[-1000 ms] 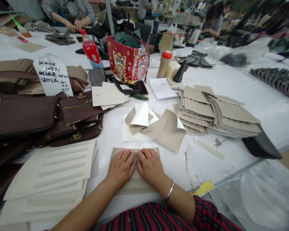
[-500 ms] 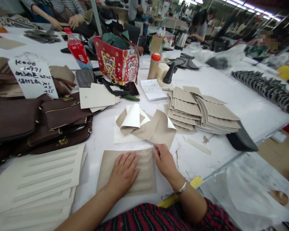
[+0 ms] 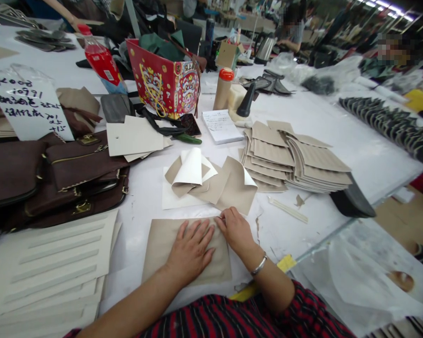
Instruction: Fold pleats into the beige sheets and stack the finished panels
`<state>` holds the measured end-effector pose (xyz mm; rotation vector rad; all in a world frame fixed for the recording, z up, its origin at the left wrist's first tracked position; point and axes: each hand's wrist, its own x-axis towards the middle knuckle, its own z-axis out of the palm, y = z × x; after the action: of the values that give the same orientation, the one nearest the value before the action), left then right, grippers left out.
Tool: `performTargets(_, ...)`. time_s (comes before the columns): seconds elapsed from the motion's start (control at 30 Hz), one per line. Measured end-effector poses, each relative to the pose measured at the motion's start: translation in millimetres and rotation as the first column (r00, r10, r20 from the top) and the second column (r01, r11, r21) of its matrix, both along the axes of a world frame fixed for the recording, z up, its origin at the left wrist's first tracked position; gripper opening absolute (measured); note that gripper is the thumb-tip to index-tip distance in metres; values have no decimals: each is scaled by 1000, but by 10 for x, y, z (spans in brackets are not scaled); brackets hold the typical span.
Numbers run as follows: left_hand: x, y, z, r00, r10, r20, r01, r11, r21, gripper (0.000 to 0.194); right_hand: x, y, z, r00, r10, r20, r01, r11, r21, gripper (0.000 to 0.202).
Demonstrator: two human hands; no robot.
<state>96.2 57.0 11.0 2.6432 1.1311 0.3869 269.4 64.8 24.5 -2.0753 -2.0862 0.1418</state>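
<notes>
A taupe, matte, roughly rectangular sheet (image 3: 158, 239) lies flat on the white table (image 3: 146, 188) at the lower centre of the frame, plain and smooth at its left, with faint ridges toward its lower right. The left hand (image 3: 192, 249) rests palm down on it, fingers spread wide. The right hand (image 3: 236, 231) is at its upper right corner, fingers drawn close together; whether they pinch the edge, I cannot tell.

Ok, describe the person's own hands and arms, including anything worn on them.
The left hand and right hand are both ungloved, and the forearms are bare. A slim silver bangle circles the right wrist. The right sleeve is dark with red stripes.
</notes>
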Motion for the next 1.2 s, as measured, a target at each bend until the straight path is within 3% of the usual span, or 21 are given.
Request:
performTargets(0.23, 6, 1, -14, 1000, 4, 9, -4, 1000, -4, 48, 68, 19, -7, 994, 92, 66, -90, 995, -32, 18)
performTargets(0.5, -2, 4, -2, 1000, 4, -16, -3, 1000, 18, 49, 24, -25, -94, 999, -38, 10, 37, 999, 4, 16)
performTargets(0.63, -42, 15, 22, 999, -33, -43, 34, 999, 29, 49, 28, -67, -138, 997, -75, 27, 73, 995, 64, 27)
performTargets(0.8, -69, 1, 46, 999, -31, -38, 33, 998, 49, 49, 9, -147, -113, 991, -133, -2, 133, 987, 94, 26)
performTargets(0.93, -54, -18, 48, 1000, -21, -19, 23, 998, 66, 49, -78, -187, -91, 990, -129, 62, 119, 983, 142, 35)
performTargets(1.03, -48, -27, 46, 1000, -12, -14, 13, 997, 76, 48, -116, -162, -110, 983, -138, 121, 122, 983, 134, 25)
performTargets(1.2, -53, -29, 50, 1000, -6, -21, 7, 997, 82, 48, -45, -262, -129, 994, -111, -11, 112, 983, 143, 30)
